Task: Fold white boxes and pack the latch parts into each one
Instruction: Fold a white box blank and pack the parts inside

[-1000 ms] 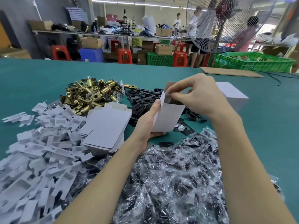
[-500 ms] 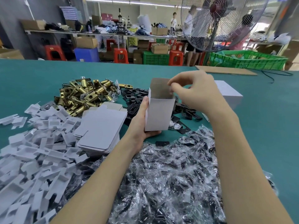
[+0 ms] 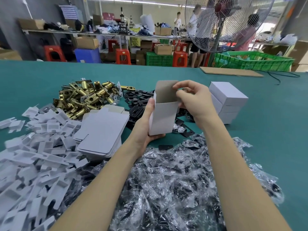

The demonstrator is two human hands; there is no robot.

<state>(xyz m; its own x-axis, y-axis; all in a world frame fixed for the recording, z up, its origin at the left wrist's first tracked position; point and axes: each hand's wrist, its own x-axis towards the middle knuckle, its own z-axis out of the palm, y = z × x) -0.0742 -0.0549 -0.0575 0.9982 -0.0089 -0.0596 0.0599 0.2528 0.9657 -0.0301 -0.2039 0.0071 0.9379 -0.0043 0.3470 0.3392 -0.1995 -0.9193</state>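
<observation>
Box [image 3: 162, 117] base hidden behind left hand [image 3: 145, 129]

We are in a factory packing room. Our big green table [image 3: 50, 77] is covered with heaps of gold latches [image 3: 83, 97] and flat boxes [image 3: 101, 132]. Far off we see a long workbench [image 3: 100, 33], cardboard boxes, red stools [image 3: 123, 56], green crates [image 3: 253, 61], and a large fan [image 3: 220, 22].
</observation>
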